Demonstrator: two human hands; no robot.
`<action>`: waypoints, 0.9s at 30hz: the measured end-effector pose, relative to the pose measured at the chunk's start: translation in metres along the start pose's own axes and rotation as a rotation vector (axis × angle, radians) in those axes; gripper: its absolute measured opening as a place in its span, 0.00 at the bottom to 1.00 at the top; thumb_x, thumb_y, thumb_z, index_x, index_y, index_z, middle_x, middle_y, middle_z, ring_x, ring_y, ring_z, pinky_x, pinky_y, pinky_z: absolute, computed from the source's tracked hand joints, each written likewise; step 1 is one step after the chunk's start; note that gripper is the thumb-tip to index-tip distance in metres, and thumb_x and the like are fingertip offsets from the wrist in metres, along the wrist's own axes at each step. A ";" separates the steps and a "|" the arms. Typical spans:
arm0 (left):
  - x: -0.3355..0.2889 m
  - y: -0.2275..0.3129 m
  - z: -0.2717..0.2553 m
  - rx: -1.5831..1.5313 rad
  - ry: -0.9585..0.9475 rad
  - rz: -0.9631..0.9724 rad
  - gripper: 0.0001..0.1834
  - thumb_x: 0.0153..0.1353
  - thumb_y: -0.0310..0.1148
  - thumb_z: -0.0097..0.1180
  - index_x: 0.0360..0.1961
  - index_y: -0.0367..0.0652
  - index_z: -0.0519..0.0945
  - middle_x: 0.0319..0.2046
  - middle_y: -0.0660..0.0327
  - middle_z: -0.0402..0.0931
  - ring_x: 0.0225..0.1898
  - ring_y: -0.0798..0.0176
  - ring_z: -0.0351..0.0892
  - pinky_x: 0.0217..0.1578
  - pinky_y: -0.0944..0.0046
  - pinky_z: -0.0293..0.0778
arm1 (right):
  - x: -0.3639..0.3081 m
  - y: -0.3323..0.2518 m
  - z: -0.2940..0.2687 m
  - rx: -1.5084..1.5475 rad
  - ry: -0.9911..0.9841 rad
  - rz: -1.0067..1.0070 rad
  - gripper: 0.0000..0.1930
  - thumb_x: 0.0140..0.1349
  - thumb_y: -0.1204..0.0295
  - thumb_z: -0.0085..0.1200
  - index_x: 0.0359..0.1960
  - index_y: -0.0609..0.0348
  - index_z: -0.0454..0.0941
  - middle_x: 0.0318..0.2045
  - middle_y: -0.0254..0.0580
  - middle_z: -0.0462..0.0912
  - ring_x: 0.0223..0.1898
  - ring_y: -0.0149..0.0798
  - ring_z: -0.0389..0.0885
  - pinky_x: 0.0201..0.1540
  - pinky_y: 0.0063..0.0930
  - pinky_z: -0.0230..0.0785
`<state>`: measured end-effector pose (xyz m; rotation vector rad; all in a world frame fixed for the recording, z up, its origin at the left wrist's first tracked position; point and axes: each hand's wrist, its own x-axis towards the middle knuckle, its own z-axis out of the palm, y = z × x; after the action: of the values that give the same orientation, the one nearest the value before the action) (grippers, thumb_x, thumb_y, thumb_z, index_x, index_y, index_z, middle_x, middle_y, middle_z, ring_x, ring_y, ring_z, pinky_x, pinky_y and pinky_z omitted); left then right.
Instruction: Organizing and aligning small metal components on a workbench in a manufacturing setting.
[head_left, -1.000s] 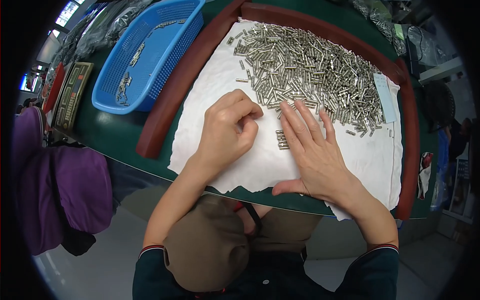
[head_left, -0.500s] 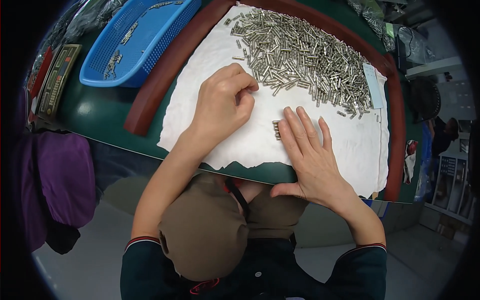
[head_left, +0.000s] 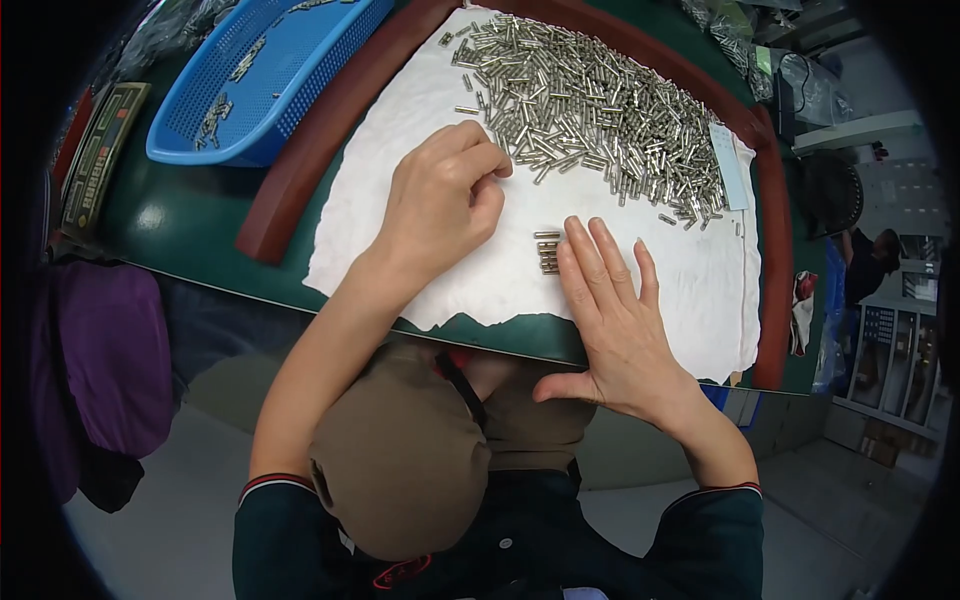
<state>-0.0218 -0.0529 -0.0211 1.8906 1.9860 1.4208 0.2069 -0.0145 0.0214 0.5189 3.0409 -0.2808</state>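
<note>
My right hand (head_left: pixel 618 305) lies flat, fingers stretched out, on a white cloth (head_left: pixel 690 290). By its index finger is a short row of small metal pins (head_left: pixel 547 252), lined up side by side and partly under the fingers. My left hand (head_left: pixel 440 200) is closed in a pinch at the near left edge of a big heap of loose metal pins (head_left: pixel 590 105). What its fingertips hold, if anything, is hidden behind the hand.
Dark red bars (head_left: pixel 300 160) frame the cloth on the green table (head_left: pixel 190 215). A blue plastic basket (head_left: pixel 270 130) with some pins stands at the left. A pale blue paper slip (head_left: pixel 728 165) lies at the heap's right. A person (head_left: pixel 872 265) is at the far right.
More of the pin row shows beside my right hand's index finger. The left hand stays pinched in nearly the same place. The whole view has shifted slightly.
</note>
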 end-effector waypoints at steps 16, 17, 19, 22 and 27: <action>0.000 0.000 0.001 -0.005 -0.011 0.014 0.10 0.47 0.13 0.50 0.29 0.34 0.80 0.27 0.57 0.75 0.26 0.61 0.78 0.25 0.66 0.74 | 0.027 0.010 0.011 -0.007 0.057 0.012 0.64 0.45 0.28 0.51 0.69 0.74 0.51 0.73 0.57 0.49 0.76 0.52 0.41 0.72 0.59 0.33; 0.000 0.000 0.001 -0.004 -0.013 0.016 0.10 0.47 0.13 0.50 0.29 0.34 0.80 0.27 0.57 0.75 0.26 0.61 0.78 0.25 0.66 0.74 | 0.028 0.011 0.011 -0.005 0.059 0.014 0.64 0.45 0.28 0.51 0.69 0.74 0.51 0.73 0.57 0.49 0.76 0.52 0.41 0.72 0.59 0.33; 0.000 0.001 0.000 -0.008 -0.020 -0.002 0.10 0.47 0.13 0.50 0.29 0.34 0.80 0.27 0.58 0.75 0.26 0.62 0.78 0.25 0.67 0.73 | 0.032 0.014 0.008 0.026 0.077 0.008 0.60 0.50 0.31 0.51 0.69 0.74 0.52 0.72 0.58 0.49 0.76 0.52 0.41 0.72 0.59 0.33; 0.000 0.002 -0.002 -0.024 -0.031 -0.001 0.10 0.47 0.13 0.50 0.29 0.34 0.80 0.27 0.58 0.75 0.26 0.62 0.77 0.25 0.67 0.73 | 0.038 0.026 -0.006 -0.006 0.295 -0.020 0.43 0.58 0.46 0.56 0.65 0.70 0.61 0.66 0.56 0.62 0.69 0.54 0.57 0.67 0.55 0.47; 0.000 0.003 -0.002 -0.026 -0.082 0.056 0.09 0.47 0.15 0.53 0.30 0.35 0.80 0.27 0.58 0.74 0.28 0.60 0.77 0.27 0.65 0.73 | 0.055 0.064 -0.003 0.115 0.639 -0.118 0.07 0.50 0.73 0.64 0.31 0.58 0.79 0.28 0.38 0.76 0.33 0.43 0.75 0.38 0.35 0.64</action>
<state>-0.0204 -0.0545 -0.0177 1.9747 1.8831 1.3513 0.1766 0.0632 0.0098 0.5165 3.7022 -0.3549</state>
